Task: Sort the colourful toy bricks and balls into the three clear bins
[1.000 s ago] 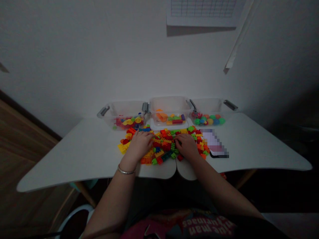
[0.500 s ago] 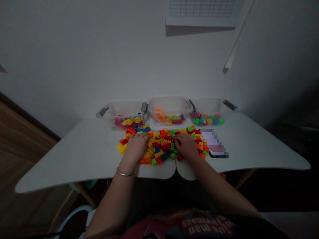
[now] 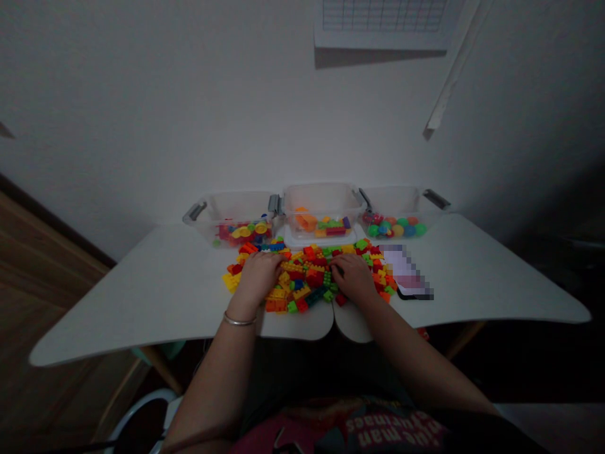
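Here the left hand point(image 3: 258, 275) has drawn slightly nearer than a second ago; the right hand point(image 3: 353, 276) is unchanged. Both rest palm-down, fingers loose, gripping nothing, on the brick pile point(image 3: 307, 277) at the counter's point(image 3: 155, 296) near edge.

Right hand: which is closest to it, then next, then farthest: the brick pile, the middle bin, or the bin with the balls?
From the right hand:
1. Brick pile, under its fingers.
2. Middle bin, straight behind the pile.
3. Ball bin, back right; close to the middle bin's distance, so hard to call.
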The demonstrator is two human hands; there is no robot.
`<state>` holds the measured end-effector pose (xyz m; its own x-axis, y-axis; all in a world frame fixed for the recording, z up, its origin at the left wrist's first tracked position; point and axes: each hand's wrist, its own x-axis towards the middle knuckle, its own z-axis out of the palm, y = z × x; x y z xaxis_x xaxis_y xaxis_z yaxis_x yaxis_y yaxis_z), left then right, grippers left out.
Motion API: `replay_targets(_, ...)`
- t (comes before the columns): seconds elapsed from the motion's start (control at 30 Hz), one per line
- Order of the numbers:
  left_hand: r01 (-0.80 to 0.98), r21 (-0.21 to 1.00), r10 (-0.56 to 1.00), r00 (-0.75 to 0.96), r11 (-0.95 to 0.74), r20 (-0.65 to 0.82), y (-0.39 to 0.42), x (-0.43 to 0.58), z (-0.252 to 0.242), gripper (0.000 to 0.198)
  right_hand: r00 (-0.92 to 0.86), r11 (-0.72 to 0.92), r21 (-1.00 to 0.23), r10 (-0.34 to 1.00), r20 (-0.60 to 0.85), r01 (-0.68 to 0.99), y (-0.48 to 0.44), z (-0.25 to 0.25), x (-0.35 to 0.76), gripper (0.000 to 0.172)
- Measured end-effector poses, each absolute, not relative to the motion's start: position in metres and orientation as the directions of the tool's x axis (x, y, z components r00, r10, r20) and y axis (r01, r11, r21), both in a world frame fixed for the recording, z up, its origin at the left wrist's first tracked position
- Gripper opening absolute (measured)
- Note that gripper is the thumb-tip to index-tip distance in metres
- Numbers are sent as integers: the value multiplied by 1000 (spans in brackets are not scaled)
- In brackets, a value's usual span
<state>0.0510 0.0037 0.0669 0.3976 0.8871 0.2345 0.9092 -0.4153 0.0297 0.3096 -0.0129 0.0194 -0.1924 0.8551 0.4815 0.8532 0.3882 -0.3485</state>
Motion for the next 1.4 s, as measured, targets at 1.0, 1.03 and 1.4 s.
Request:
replay_targets(1.0,-263,963,978,-208,-53,-3,7,50,74,31,-190,393,-345,847,496,853,-13,19,309,18)
replay_targets(1.03,-299,953,977,-210,-48,-17,7,49,76,31,-193,396,-342,845,499,852,-13,18,309,18)
replay_targets(1.4,-22,953,849,-461,-301,257,23,41,88,24,-192,407,-341,834,517,848,-12,17,310,18)
